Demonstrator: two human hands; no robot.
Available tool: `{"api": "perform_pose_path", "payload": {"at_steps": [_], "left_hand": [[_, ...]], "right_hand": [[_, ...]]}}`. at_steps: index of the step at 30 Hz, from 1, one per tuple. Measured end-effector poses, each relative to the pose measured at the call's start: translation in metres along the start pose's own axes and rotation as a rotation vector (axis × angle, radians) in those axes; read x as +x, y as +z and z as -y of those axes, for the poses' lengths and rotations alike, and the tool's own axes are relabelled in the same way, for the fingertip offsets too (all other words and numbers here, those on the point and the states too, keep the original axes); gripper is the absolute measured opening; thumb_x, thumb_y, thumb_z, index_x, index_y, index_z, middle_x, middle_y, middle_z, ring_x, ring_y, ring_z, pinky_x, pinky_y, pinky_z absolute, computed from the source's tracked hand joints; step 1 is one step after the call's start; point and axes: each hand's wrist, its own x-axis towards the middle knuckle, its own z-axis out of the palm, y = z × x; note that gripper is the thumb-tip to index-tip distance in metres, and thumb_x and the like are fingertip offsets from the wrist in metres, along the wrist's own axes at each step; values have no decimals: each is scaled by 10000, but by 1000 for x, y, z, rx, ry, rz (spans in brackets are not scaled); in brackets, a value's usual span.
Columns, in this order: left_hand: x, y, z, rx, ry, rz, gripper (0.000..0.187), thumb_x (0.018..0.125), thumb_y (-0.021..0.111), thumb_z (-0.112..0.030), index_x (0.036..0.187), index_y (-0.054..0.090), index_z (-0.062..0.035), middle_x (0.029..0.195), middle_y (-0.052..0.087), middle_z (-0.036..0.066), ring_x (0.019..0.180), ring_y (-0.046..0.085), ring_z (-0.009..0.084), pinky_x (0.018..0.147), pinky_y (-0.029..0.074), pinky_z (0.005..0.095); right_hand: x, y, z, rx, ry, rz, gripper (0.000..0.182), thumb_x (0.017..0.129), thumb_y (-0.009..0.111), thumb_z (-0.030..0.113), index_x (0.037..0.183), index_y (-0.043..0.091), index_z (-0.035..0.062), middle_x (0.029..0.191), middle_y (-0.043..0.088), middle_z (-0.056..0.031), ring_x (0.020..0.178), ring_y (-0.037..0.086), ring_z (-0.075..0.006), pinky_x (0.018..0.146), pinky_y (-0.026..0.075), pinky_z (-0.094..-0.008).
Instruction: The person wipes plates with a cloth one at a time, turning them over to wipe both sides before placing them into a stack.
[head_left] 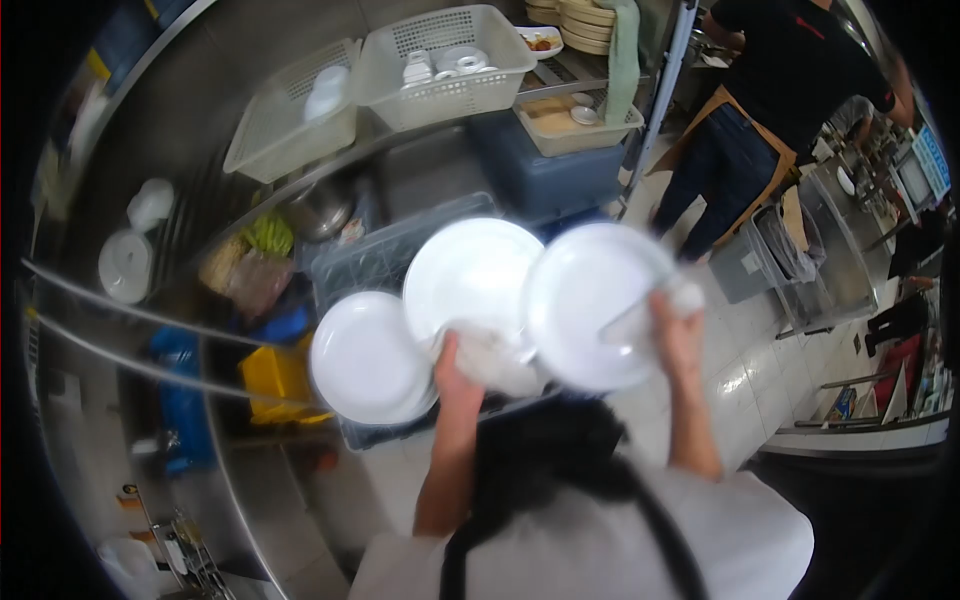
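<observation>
In the head view my right hand point(680, 335) grips the right edge of a round white plate point(585, 290), with a bit of white cloth point(686, 298) at its fingers. My left hand point(457, 378) is closed on a crumpled whitish cloth point(492, 362). This cloth lies over the near edge of a larger white plate point(470, 265). Left of that hand is another round white plate point(368, 352), perhaps the top one of a stack. Beneath the plates is a grey-blue crate point(340, 262), mostly covered. Motion blurs both hands and the right plate.
White perforated baskets point(515, 72) with small white dishes stand on the shelf above. A blue-grey bin point(560, 175) is behind the crate. A yellow container point(275, 385) sits to the left. At the upper right stands a person point(740, 130) in an apron, near a grey bin point(745, 265).
</observation>
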Motion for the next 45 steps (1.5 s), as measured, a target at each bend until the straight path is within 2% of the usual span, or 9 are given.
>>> {"api": "perform_pose_path", "payload": {"at_steps": [18,23,25,28,31,35,37,40,45], "left_hand": [[16,-33,22,-55,-361,148,501,960,516,-355,1328,451,-22,1275,540,156,1156,534,309,999,429,464],[3,-19,24,-87,-368,87,444,950,522,-331,1271,494,-26,1204,572,149,1117,556,294,969,446,450],[-2,-15,20,-45,-370,48,414,947,522,-316,1249,511,-32,1177,583,143,1101,563,287,962,448,442],[-5,-14,31,135,-272,251,427,957,438,-239,1322,435,-16,1266,543,128,1184,522,299,1034,417,433],[-12,-4,35,-78,-224,-74,410,905,430,-146,1286,454,3,1233,554,133,1161,536,293,1026,424,433],[1,-58,32,31,-217,-26,435,798,470,-59,1225,493,17,1207,567,144,1148,547,302,1016,432,445],[1,-72,30,86,-226,40,410,830,485,-85,1227,500,14,1211,570,147,1148,548,304,1015,432,448],[-8,-35,21,85,-311,60,384,904,502,-173,1245,506,4,1227,572,152,1153,547,306,1014,432,450],[12,-49,45,-30,-230,-143,439,943,571,-218,1313,474,-2,1213,579,117,1107,561,254,931,476,390]], "right_hand": [[-46,40,67,-215,-81,145,359,974,517,364,957,618,20,870,617,-36,811,562,-93,705,463,-291],[-48,14,98,1092,-154,657,426,998,428,370,1229,512,22,1158,593,-157,1124,556,-260,962,472,-377],[-26,58,63,-188,-754,442,363,942,480,208,1235,523,-3,1192,570,-214,1151,529,-316,1005,422,-403],[5,146,-33,-877,-985,403,402,743,636,165,1080,628,-54,1157,547,-307,1145,448,-457,1046,227,-595],[-58,139,-53,-729,-1106,459,457,758,660,235,1103,623,-63,1206,526,-309,1190,435,-448,1065,235,-592],[-12,53,-67,-1027,-949,415,488,879,580,365,1158,605,-35,1180,573,-285,1249,466,-385,1049,346,-518],[24,46,-27,-311,195,579,510,923,537,433,1190,593,1,1163,602,-240,1074,606,-313,963,465,-434],[45,81,-11,734,703,776,495,942,522,446,1199,594,29,1137,621,-211,942,658,-278,879,527,-384],[-24,81,-40,574,783,644,492,987,430,394,1333,484,49,1250,593,-95,1092,606,-234,924,511,-374]]}}
